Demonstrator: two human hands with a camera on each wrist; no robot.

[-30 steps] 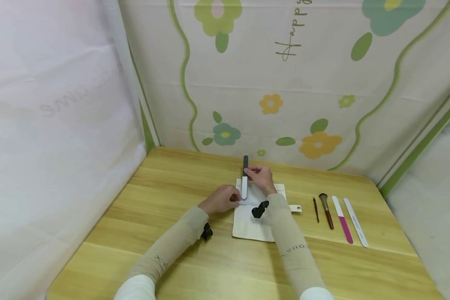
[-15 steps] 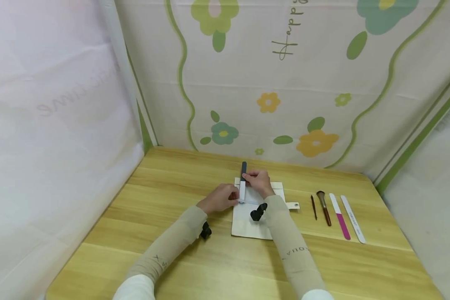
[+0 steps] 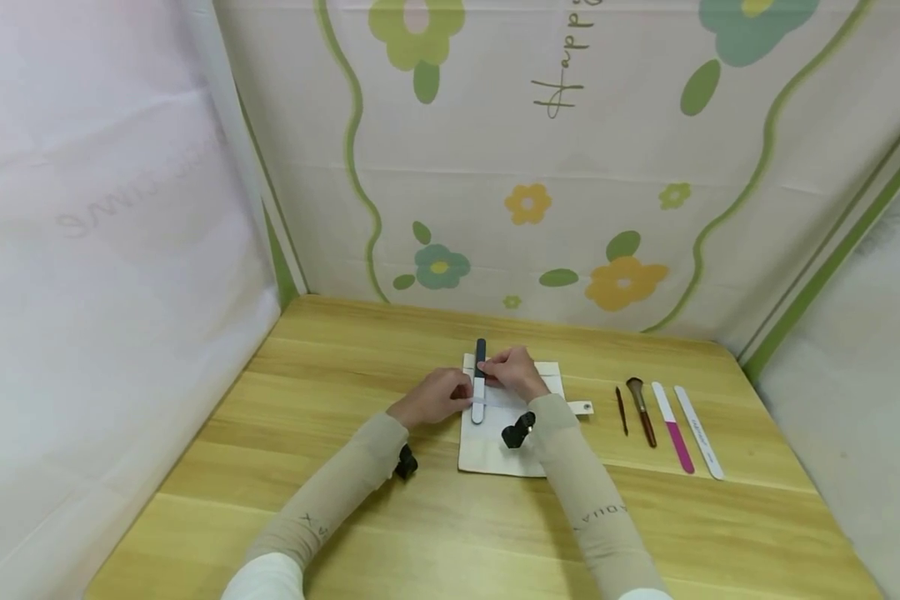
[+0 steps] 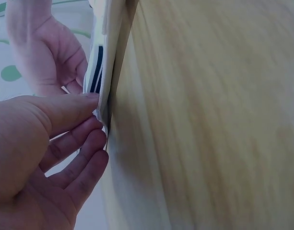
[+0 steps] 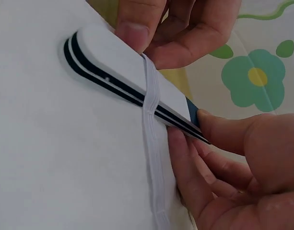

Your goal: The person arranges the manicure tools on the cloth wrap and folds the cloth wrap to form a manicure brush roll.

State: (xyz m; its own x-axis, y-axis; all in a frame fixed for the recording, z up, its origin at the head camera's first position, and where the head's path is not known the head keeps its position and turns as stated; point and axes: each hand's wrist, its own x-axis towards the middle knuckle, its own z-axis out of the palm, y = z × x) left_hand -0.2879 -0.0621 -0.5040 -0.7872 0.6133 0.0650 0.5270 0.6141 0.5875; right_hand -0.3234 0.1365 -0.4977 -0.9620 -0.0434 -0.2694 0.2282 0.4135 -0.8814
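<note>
A white fabric case (image 3: 495, 454) lies unfolded on the table, with a white elastic band (image 5: 158, 177) across it. A thick nail file (image 3: 479, 402), part white and part dark blue, passes under this band; its rounded white end sticks out on the near side. My right hand (image 3: 516, 373) pinches the dark part between thumb and fingers. At the case's left edge, my left hand (image 3: 437, 395) pinches the fabric beside the band, thumb on top and fingers beneath, as the left wrist view shows (image 4: 55, 129).
Right of the case lie a thin dark brown stick (image 3: 621, 411), a brush (image 3: 642, 412), a white and pink nail file (image 3: 673, 427) and a white nail file (image 3: 699, 432). A snap strap (image 3: 581, 407) extends from the case. A flowered curtain (image 3: 450, 167) borders the table's back.
The nail file has slid toward the person, and its white end has gone under the elastic band and out. My right hand has followed it; the left hand keeps its pinch at the edge.
</note>
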